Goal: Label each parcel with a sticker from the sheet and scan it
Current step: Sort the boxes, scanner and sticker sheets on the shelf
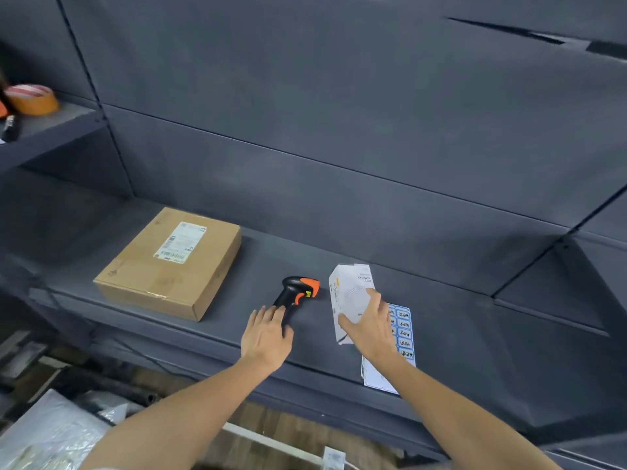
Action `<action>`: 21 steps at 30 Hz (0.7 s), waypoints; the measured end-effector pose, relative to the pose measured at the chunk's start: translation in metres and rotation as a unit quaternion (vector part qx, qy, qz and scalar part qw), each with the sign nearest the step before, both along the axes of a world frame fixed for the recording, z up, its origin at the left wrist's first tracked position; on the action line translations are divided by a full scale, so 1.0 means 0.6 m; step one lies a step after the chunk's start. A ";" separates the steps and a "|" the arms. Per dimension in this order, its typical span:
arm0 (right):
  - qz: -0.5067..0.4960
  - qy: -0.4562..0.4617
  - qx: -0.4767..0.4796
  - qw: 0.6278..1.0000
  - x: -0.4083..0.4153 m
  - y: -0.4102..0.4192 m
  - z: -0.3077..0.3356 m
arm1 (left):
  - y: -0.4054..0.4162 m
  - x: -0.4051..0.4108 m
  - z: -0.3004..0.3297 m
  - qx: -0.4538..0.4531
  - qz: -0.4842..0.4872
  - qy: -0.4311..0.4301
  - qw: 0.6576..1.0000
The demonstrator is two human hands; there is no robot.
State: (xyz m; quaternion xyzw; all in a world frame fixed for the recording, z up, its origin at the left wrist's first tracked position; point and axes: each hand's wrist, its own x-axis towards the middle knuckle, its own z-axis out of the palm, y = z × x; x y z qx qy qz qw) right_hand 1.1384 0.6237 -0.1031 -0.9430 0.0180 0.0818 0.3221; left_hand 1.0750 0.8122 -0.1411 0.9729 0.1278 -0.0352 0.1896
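On the dark grey shelf (pixel 441 320), a flat brown cardboard parcel (pixel 169 264) lies toward the left end, its near edge close to the shelf's front edge, with a white shipping label (pixel 179 243) stuck on its top face. Toward the middle of the shelf, near the front edge, a black and orange scanner (pixel 298 290) lies on its side with its orange head pointing toward the right end. The left hand (pixel 266 337) rests over the scanner's black handle, fingers bent loosely onto it; whether they are fully closed round it I cannot tell. Just beside the scanner's head, a small white box (pixel 349 296) with printed text sits on the shelf, tilted, and the right hand (pixel 369 325) grips it from above, thumb on its near left side and fingers spread across its top. Under and just right of that hand, the sticker sheet (pixel 402 329) lies flat with its near end reaching over the front edge of the shelf; a column of blue-bordered stickers shows along its right side. On a higher shelf at the far left corner sits a roll of brown tape (pixel 32 100).
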 end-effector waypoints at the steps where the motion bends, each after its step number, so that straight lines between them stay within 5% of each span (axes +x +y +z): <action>1: -0.003 -0.001 0.002 1.000 -0.002 -0.001 -0.001 | 0.002 -0.001 -0.004 0.000 0.000 0.006 1.000; 21: -0.021 0.031 -0.003 0.999 -0.040 -0.048 -0.008 | -0.040 0.002 0.000 0.009 -0.029 0.017 0.999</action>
